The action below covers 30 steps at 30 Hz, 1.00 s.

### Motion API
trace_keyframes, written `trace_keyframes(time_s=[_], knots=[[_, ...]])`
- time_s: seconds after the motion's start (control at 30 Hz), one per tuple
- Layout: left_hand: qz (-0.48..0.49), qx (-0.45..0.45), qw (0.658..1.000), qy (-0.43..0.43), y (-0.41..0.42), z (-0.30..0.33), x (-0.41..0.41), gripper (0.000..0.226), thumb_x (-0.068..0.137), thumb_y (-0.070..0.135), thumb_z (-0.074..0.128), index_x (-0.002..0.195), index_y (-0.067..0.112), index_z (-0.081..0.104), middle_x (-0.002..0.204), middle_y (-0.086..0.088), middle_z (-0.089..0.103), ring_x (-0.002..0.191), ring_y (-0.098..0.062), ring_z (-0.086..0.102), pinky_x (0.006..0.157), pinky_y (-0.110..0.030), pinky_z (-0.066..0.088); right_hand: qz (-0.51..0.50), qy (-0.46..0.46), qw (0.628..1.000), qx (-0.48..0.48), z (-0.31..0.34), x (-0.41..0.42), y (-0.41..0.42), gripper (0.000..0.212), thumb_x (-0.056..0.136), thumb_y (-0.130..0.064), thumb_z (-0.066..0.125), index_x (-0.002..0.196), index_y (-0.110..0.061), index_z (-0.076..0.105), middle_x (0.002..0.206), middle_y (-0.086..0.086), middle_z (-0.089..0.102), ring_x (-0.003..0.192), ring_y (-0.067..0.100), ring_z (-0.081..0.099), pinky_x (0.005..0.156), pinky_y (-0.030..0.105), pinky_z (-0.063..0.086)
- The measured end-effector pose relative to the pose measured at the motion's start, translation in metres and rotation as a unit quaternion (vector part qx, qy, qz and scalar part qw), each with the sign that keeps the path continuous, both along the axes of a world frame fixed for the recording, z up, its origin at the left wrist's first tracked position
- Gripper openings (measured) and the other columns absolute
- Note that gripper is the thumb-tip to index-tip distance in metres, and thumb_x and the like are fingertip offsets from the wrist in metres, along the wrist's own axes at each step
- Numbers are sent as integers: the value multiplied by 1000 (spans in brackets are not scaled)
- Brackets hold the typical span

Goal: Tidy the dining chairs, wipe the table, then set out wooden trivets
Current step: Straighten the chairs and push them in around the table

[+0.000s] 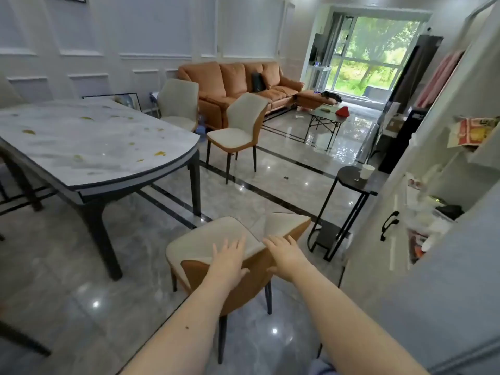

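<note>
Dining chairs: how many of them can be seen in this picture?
3. The nearest chair is under both hands, one chair stands on the open floor past the table's rounded end, and one chair stands behind it, nearer the wall. Others may be out of frame.

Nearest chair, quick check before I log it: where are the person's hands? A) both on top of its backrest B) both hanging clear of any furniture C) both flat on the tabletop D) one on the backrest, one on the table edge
A: the left hand and the right hand both rest with fingers spread on the top edge of the nearest chair, well away from the table.
</note>
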<state>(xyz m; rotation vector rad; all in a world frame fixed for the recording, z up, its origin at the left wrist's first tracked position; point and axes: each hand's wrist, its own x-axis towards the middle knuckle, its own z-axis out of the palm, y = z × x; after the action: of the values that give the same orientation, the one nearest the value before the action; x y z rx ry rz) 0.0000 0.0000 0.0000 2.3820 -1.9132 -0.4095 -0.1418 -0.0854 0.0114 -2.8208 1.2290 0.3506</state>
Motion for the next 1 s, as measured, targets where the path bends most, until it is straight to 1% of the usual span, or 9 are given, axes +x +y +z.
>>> trace_keyframes(time_s=[0.1, 0.17, 0.3, 0.4, 0.5, 0.67, 0.77, 0.87, 1.0], knots=[[-21, 28, 999, -12, -20, -10, 1, 76, 93, 35, 55, 151, 13, 11, 150, -6, 32, 139, -28, 26, 114, -51, 19, -3, 10, 1000, -2, -10, 8, -20, 78, 88, -29, 64, 151, -19, 18, 156, 4, 23, 144, 21, 20, 119, 42, 10], [-34, 51, 998, -10, -35, -19, 3, 71, 92, 35, 57, 148, 12, 19, 145, -7, 37, 134, -28, 34, 110, -46, 26, -12, 8, 1000, 6, -20, 14, -35, 77, 87, -28, 65, 150, -19, 22, 153, 3, 29, 142, 21, 24, 118, 42, 12], [-36, 81, 996, 10, -62, -40, 7, 58, 90, 33, 60, 138, 13, 33, 136, -8, 46, 124, -27, 45, 102, -38, 35, -20, 1, 1000, 9, -49, 17, -61, 66, 84, -30, 67, 142, -21, 36, 145, 2, 41, 136, 21, 34, 117, 42, 15], [-25, 91, 994, 53, -74, -48, 3, 57, 91, 30, 59, 138, 12, 32, 133, -9, 48, 121, -26, 49, 98, -36, 39, -12, -11, 1000, 12, -61, 16, -72, 54, 86, -26, 64, 136, -20, 43, 142, 3, 42, 133, 23, 36, 116, 42, 16], [-4, 94, 993, 64, -85, -51, -2, 51, 93, 33, 54, 134, 10, 37, 131, -10, 51, 120, -27, 51, 96, -35, 40, 2, -27, 1000, 5, -66, 15, -82, 45, 88, -21, 60, 131, -18, 46, 139, 3, 43, 132, 25, 36, 116, 43, 14], [32, 139, 989, 48, -108, -57, -7, 42, 90, 32, 59, 125, 11, 49, 126, -9, 55, 117, -26, 53, 95, -33, 41, 15, -10, 999, 28, -77, 12, -111, 44, 89, -17, 57, 131, -17, 46, 136, 6, 44, 132, 26, 35, 117, 46, 10], [59, 146, 987, 12, -113, -64, -7, 41, 88, 36, 61, 121, 14, 53, 122, -7, 58, 115, -25, 56, 92, -32, 44, 18, -21, 999, 39, -85, 16, -123, 42, 88, -13, 56, 129, -19, 47, 132, 5, 48, 129, 25, 38, 117, 45, 8], [60, 142, 988, -12, -116, -69, -3, 41, 88, 38, 59, 122, 14, 54, 124, -7, 58, 116, -25, 55, 93, -32, 44, 30, -18, 999, 39, -92, 23, -132, 38, 87, -10, 55, 123, -18, 48, 125, 6, 53, 122, 26, 44, 115, 42, 13], [28, 135, 990, -29, -117, -70, 2, 39, 92, 39, 54, 122, 14, 53, 124, -7, 58, 117, -26, 55, 93, -33, 43, 62, 17, 998, 6, -98, 32, -141, 29, 89, -13, 54, 117, -20, 54, 119, 4, 58, 115, 26, 48, 109, 40, 24]])
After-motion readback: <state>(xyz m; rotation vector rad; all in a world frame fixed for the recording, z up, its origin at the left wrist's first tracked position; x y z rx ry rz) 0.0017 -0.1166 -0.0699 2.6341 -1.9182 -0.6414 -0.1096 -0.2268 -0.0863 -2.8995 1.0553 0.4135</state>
